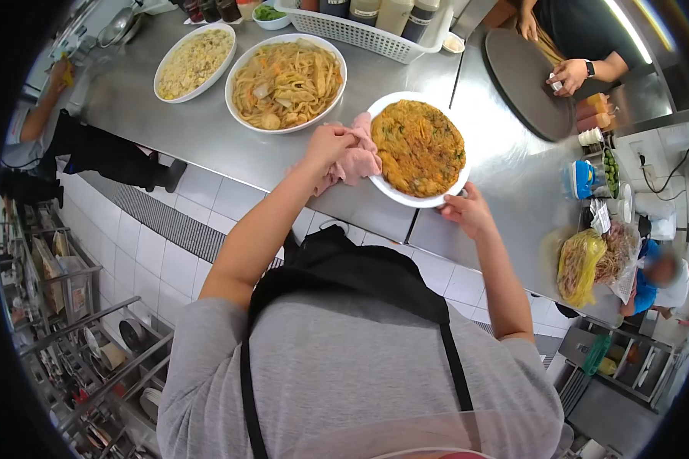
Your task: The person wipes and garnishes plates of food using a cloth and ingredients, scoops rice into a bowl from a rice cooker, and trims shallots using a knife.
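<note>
A round browned omelette (419, 147) lies on a white plate (416, 202) at the counter's front edge. My right hand (469, 210) grips the plate's lower right rim, thumb on top and fingers underneath. With my left hand (333, 145) I hold a pink cloth (354, 164), bunched against the plate's left rim. Left of the cloth is an oval white dish (230, 105) heaped with noodles (287, 83). Beyond it sits another oval dish with fried rice (197, 63).
A white basket (360, 33) of sauce bottles stands at the back. Across the counter, a co-worker's hand (570, 76) is beside a dark round tray (524, 84). Bagged food (582, 264) sits at the right end. Another person (46, 138) stands at the left.
</note>
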{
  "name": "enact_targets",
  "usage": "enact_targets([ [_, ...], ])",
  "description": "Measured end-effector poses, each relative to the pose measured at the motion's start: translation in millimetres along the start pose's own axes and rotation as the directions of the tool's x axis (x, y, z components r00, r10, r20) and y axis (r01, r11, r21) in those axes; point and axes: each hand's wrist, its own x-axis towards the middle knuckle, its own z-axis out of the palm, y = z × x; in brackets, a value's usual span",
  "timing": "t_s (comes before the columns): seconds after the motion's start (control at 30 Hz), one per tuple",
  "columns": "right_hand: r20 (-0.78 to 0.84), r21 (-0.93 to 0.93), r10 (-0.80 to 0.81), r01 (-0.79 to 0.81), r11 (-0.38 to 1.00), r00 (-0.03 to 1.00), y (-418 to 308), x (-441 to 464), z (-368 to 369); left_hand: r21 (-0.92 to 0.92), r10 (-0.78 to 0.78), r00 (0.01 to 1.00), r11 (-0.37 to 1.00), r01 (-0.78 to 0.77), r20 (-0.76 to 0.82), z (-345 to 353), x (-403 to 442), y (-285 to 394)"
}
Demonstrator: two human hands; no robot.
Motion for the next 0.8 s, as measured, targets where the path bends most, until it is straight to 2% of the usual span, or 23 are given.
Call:
enact_targets([
  [0.03,0.047,-0.113,0.032,-0.027,0.993,0.998,-7,6,-14,0.0,0.005,1.0,1.0,-0.005,-0.004,0,8,-2],
  [0.07,0.09,-0.227,0.07,-0.048,0.973,0.994,-15,13,-28,-0.067,-0.029,0.998,0.997,0.033,0.062,0,14,-2],
  [0.1,0.094,-0.23,0.068,-0.045,0.972,0.993,-27,19,-41,-0.132,-0.06,0.99,0.988,0.077,0.129,0,18,1],
  [0.13,0.156,-0.353,0.125,-0.063,0.934,0.98,-40,25,-54,-0.131,-0.063,0.99,0.988,0.079,0.126,0,22,4],
  [0.17,0.209,-0.468,0.187,-0.07,0.881,0.96,-52,32,-59,-0.112,-0.074,0.976,0.989,0.099,0.206,-2,24,14],
  [0.2,0.211,-0.467,0.189,-0.072,0.881,0.959,-65,40,-61,-0.092,-0.087,0.954,0.989,0.118,0.285,-2,28,21],
  [0.23,0.231,-0.606,0.245,-0.058,0.794,0.941,-80,49,-62,-0.09,-0.091,0.954,0.988,0.122,0.286,1,33,25],
  [0.27,0.242,-0.727,0.303,-0.034,0.685,0.922,-94,59,-61,0.017,-0.051,0.942,0.999,0.048,0.333,5,38,27],
  [0.3,0.206,-0.793,0.301,-0.021,0.609,0.931,-104,70,-58,0.12,-0.015,0.924,0.992,-0.034,0.383,7,45,30],
  [0.33,0.172,-0.851,0.296,-0.01,0.525,0.94,-113,83,-54,0.122,-0.017,0.923,0.992,-0.032,0.384,7,48,30],
  [0.4,0.198,-0.916,0.38,0.032,0.4,0.904,-135,113,-46,0.15,-0.039,0.905,0.988,-0.027,0.423,6,53,29],
  [0.47,0.172,-0.961,0.381,0.07,0.267,0.908,-150,139,-32,0.124,-0.048,0.923,0.992,0.001,0.381,6,52,23],
  [0.53,0.212,-0.977,0.397,0.178,0.119,0.893,-162,168,-18,0.126,-0.047,0.943,0.992,0.005,0.33,4,51,16],
  [0.57,0.239,-0.971,0.365,0.231,0.065,0.9,-169,174,-6,0.149,0.031,0.931,0.985,-0.091,0.365,1,38,23],
  [0.6,0.344,-0.91,0.279,0.392,-0.137,0.896,-172,181,6,0.27,-0.035,0.872,0.956,-0.114,0.489,-3,27,30],
  [0.63,0.48,-0.825,0.144,0.501,-0.26,0.865,-167,194,13,0.38,-0.116,0.797,0.913,-0.15,0.593,-7,16,33],
  [0.67,0.561,-0.779,0.054,0.549,-0.303,0.826,-169,191,26,0.378,-0.119,0.795,0.914,-0.146,0.595,-11,5,30],
  [0.7,0.521,-0.813,-0.013,0.492,-0.311,0.853,-177,165,53,0.322,-0.072,0.847,0.939,-0.121,0.527,-16,-7,26],
  [0.73,0.684,-0.721,-0.209,0.604,-0.339,0.699,-162,189,46,0.267,-0.03,0.892,0.958,-0.102,0.451,-19,-18,24],
  [0.77,0.667,-0.745,-0.351,0.586,-0.317,0.658,-159,185,49,0.272,-0.04,0.89,0.958,-0.095,0.455,-23,-31,39],
  [0.8,0.632,-0.769,-0.48,0.57,-0.289,0.609,-156,174,52,0.519,-0.081,0.96,0.851,-0.074,0.269,-27,-47,62],
])
